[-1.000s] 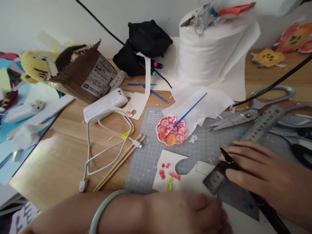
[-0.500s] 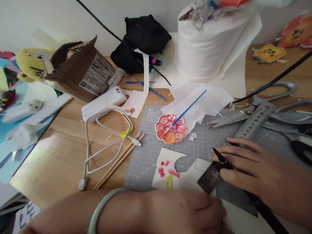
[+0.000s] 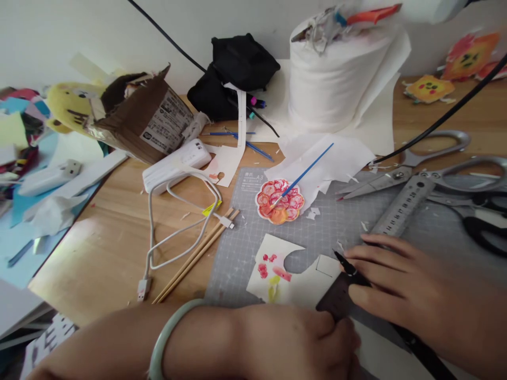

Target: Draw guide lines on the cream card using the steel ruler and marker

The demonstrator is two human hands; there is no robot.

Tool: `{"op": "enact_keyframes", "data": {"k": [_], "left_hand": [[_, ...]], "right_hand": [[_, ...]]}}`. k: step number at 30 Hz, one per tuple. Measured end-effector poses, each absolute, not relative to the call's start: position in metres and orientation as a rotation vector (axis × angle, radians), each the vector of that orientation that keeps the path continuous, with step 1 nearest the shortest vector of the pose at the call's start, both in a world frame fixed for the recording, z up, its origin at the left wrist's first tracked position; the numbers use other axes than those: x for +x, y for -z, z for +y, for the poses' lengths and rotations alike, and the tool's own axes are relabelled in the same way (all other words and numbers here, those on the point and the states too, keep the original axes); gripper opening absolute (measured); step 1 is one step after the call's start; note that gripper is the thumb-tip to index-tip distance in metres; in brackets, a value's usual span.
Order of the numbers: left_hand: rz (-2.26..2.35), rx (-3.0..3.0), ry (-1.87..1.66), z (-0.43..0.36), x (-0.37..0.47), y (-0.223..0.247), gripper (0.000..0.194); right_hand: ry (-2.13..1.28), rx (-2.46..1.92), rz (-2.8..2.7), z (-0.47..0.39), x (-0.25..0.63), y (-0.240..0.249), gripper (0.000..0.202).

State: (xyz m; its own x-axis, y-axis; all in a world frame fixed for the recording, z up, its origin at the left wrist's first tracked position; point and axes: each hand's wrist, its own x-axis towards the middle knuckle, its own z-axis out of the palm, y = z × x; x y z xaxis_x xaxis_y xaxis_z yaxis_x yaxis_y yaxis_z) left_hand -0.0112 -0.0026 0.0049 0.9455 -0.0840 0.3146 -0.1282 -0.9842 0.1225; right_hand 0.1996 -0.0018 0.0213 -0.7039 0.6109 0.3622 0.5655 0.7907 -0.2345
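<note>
I see bare wooden desk (image 3: 99, 248) at left. Cable (image 3: 178, 232), scissors (image 3: 415, 169) and steel ruler (image 3: 400, 208) crowd the cutting mat (image 3: 340, 221).

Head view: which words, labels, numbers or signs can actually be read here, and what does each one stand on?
"A3": printed at the top left corner of the grey cutting mat, after two small characters too blurred to read.
Shipping label on the cardboard box: print and a round logo, too small to read.
Steel ruler: scale marks and numerals, too blurred to read.
Dark ruler under the hands: markings unreadable.
</note>
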Motion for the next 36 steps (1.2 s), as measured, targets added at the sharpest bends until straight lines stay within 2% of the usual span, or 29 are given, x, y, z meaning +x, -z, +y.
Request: {"op": "enact_keyframes", "data": {"k": [8, 12, 15, 18, 21, 26, 36], "left_hand": [[-0.173, 2.925, -0.385, -0.014, -0.033, -0.009, 0.020], [-0.030, 2.898, -0.574, -0.022, -0.037, -0.007, 0.022], [0.019, 2.836, -0.705, -0.021, -0.031, -0.008, 0.031], [0.014, 2.854, -0.609, -0.018, -0.022, -0.015, 0.020], [0.001, 2.928, -0.581, -0.017, -0.015, -0.021, 0.022], [-0.001, 2.988, -0.510, -0.024, -0.008, -0.020, 0.023], [0.133, 3.007, -0.764, -0.037, -0.002, -0.017, 0.018]], "right_hand": [[-0.090, -0.839, -2.617, -0.004, 0.191, -0.026, 0.041], [-0.058, -0.758, -2.665, 0.001, 0.193, -0.027, 0.041], [-0.012, -0.712, -2.653, 0.005, 0.198, -0.026, 0.041], [0.050, -0.646, -2.673, 0.008, 0.202, -0.024, 0.040], [0.083, -0.597, -2.714, 0.010, 0.203, -0.022, 0.036], [0.025, -0.671, -2.674, 0.004, 0.201, -0.017, 0.040], [-0.095, -0.741, -2.659, -0.003, 0.201, -0.013, 0.042]]}}
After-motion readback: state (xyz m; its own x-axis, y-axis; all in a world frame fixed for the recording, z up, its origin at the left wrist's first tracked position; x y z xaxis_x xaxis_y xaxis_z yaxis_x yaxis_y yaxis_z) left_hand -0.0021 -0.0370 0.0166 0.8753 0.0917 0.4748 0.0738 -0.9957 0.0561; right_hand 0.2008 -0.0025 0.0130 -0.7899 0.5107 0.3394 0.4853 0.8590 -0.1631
